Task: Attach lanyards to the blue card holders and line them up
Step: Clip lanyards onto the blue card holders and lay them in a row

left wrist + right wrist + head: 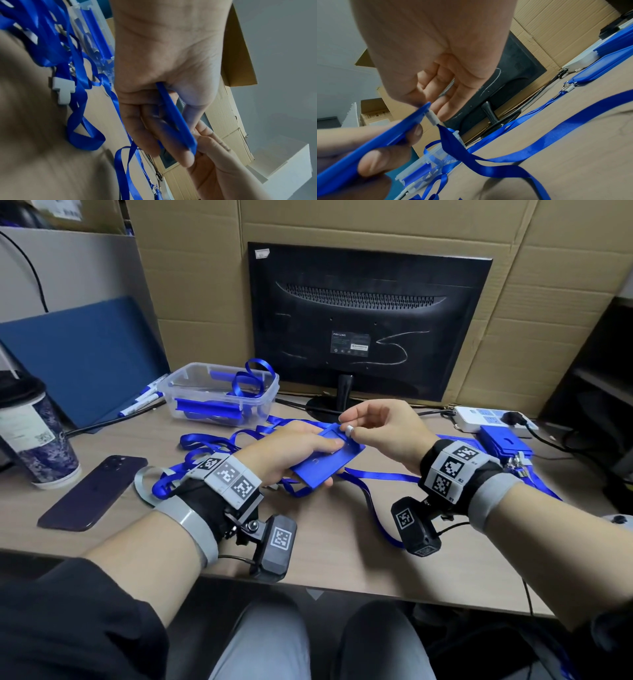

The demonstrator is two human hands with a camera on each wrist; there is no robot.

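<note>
1. Nearest to us, our left hand [291,453] holds a blue card holder [325,458] off the bench [342,542], in front of the monitor [366,316]; thumb on its upper face, fingers [171,152] curled beneath it.
2. At the holder's end toward the monitor, our right hand [380,428] pinches the white clip [433,119] of a lanyard [505,158] between thumb and forefinger, the other fingers loosely curled. The clip touches the holder's edge; its ribbon trails down onto the bench.
3. We judge the step in hand is attaching this lanyard. Whether the clip has caught the slot, we cannot tell.
4. Next we need a steady holder and a firm push until the clip seats, then to lay this holder by the finished holders [507,441], right of the monitor's foot.
5. Left of the monitor, the clear box [219,395] keeps more holders and a lanyard.
</note>
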